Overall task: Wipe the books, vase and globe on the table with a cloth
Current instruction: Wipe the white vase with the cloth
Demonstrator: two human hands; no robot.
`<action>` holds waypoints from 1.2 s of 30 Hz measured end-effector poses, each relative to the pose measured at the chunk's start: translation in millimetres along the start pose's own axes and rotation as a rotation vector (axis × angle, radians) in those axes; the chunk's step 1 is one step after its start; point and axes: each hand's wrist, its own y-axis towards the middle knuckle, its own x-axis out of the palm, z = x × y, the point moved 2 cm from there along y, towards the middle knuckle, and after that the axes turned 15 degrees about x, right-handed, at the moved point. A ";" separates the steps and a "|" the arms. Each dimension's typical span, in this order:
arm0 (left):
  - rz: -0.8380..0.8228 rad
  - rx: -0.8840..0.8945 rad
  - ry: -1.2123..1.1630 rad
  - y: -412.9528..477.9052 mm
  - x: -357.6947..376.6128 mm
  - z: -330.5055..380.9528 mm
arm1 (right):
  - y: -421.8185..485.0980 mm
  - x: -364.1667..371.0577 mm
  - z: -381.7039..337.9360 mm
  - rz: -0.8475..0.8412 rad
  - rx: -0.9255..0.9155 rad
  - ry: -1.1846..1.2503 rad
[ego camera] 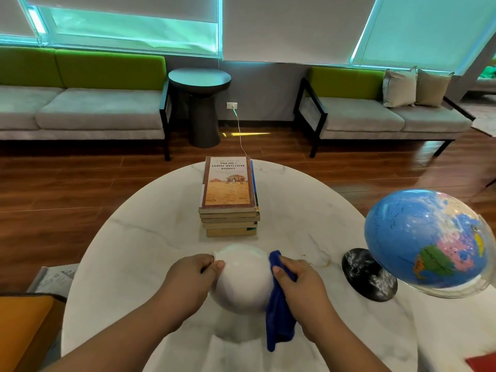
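Note:
A round white vase (243,280) is in front of me over the white marble table (139,237), tilted so its rim points away. My left hand (193,280) grips the vase by its left side near the rim. My right hand (300,283) holds a blue cloth (277,315) and presses it against the vase's right side; the cloth's tail hangs down. A stack of several books (229,194) lies at the table's far middle. A blue globe (429,237) on a black marbled base (367,277) stands at the right.
Grey and green sofas (80,108) line the far wall with a dark round side table (200,103) between them. A white cable (240,130) runs from a wall socket toward the table. An orange chair (24,331) sits at my lower left.

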 end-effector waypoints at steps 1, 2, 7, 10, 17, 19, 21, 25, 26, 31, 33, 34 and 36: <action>-0.002 0.016 0.011 0.1 1.0 2.7 | -3.9 4.3 -7.4 -0.002 -0.064 -0.058; -0.007 0.025 0.021 -0.1 1.8 5.1 | -7.1 6.7 -13.4 -0.008 -0.111 -0.108; -0.010 0.015 0.031 -2.1 0.6 9.0 | -2.4 -6.9 -3.6 -0.065 0.018 0.059; -0.024 0.010 0.018 -3.9 0.4 13.1 | 0.8 -10.9 2.1 -0.018 0.103 0.102; -0.174 0.065 0.133 1.1 6.9 26.2 | -22.1 17.0 -36.2 0.071 -0.342 -0.315; -0.170 0.053 0.114 0.6 6.9 23.7 | -20.3 12.4 -36.5 0.054 -0.323 -0.296; -0.165 0.013 0.078 -2.4 6.2 20.2 | -9.4 0.4 -31.8 0.071 -0.227 -0.252; -0.167 -0.003 0.057 -5.1 7.4 16.0 | 0.0 -4.5 -31.6 0.138 -0.155 -0.321; -0.160 0.002 0.074 -4.7 7.7 17.3 | -4.5 0.1 -36.5 0.153 -0.204 -0.357; -0.133 0.006 0.016 -4.3 9.8 21.5 | -39.4 29.9 -46.9 0.049 -0.547 -0.566; -0.128 0.008 -0.002 -3.7 7.6 21.7 | -44.3 30.8 -40.9 0.006 -0.571 -0.565; -0.136 0.018 0.021 -3.6 6.7 22.5 | -42.7 27.5 -40.4 0.010 -0.556 -0.539; -0.153 0.038 0.084 -2.7 6.8 24.7 | -34.9 18.3 -45.7 0.055 -0.482 -0.475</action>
